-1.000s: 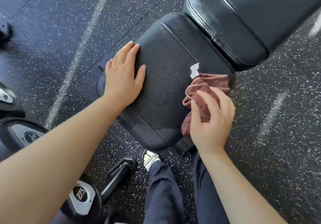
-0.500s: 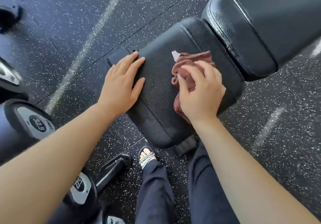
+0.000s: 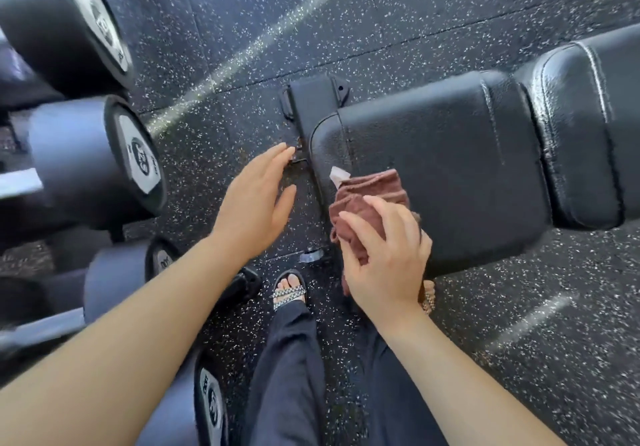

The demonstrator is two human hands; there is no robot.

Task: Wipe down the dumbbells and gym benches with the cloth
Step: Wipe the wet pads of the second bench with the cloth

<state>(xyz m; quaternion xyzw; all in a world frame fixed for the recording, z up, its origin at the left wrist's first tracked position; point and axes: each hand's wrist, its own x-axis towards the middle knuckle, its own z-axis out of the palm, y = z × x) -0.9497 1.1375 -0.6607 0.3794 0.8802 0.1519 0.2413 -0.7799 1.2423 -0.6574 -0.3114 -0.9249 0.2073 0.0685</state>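
Observation:
A black padded gym bench seat [image 3: 440, 154] stretches to the right, with its back pad [image 3: 588, 127] beyond it. A brown-red cloth [image 3: 367, 196] with a white tag lies bunched on the seat's near left corner. My right hand [image 3: 384, 258] presses on the cloth and grips it. My left hand [image 3: 256, 203] hovers open over the floor just left of the seat, fingers together, touching nothing. Several black dumbbells [image 3: 97, 158] lie on a rack at the left.
The bench's black metal foot [image 3: 311, 102] sticks out at the seat's left end. My legs in dark trousers and sandalled feet [image 3: 289, 289] stand between the rack and the bench. The floor [image 3: 311, 12] is speckled black rubber.
My left hand has lifted off the seat and now hangs over the floor. My right hand has dragged the cloth to the seat's near corner. The view has swung left, showing more dumbbells.

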